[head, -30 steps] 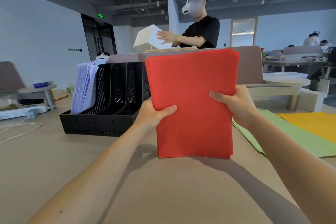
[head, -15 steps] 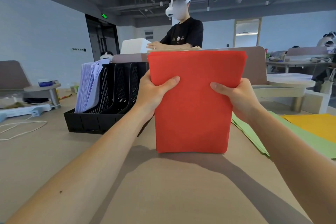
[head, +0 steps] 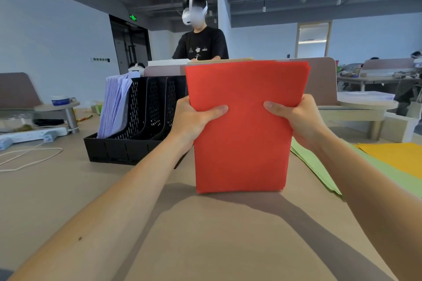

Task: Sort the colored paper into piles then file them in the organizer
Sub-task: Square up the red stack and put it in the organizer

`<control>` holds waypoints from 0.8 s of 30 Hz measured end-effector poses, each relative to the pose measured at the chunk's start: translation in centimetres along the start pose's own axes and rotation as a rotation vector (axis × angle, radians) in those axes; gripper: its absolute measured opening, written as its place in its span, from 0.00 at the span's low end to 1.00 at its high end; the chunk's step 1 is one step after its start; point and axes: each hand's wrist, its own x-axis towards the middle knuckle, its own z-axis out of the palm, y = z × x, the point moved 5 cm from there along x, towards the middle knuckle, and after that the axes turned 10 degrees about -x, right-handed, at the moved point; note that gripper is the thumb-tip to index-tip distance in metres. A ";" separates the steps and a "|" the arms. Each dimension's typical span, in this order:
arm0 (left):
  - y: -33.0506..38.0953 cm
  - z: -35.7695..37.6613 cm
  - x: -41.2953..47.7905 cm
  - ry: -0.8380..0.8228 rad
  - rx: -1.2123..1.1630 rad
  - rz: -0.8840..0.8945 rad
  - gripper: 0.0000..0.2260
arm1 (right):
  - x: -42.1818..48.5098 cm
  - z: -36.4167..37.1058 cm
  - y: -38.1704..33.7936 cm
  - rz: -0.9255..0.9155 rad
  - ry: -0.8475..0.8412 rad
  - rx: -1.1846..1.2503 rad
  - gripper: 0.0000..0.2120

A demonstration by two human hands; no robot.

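I hold a stack of red paper [head: 244, 134] upright, its bottom edge on the table [head: 205, 235]. My left hand [head: 194, 118] grips its left edge and my right hand [head: 294, 118] grips its right edge, thumbs on the front. Behind and left stands the black mesh organizer [head: 137, 134]; its leftmost slot holds lilac paper [head: 114, 107], and the two slots beside it look empty. The red stack hides the organizer's right part. A green paper pile [head: 319, 166] and a yellow paper pile [head: 392, 157] lie flat on the right.
A person in a black shirt [head: 201, 45] with a white headset stands behind the divider across the table. A white power strip [head: 34, 134] and its cable [head: 27, 157] lie at the left. Other desks and people are far right.
My left hand slid up the red stack's left edge, level with my right. The stack now stands straighter, and the view has shifted so the organizer sits further right.
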 end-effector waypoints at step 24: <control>-5.7 -3.1 -3.1 -0.109 0.063 -0.240 0.14 | 1.2 1.6 2.5 0.064 0.074 -0.001 0.01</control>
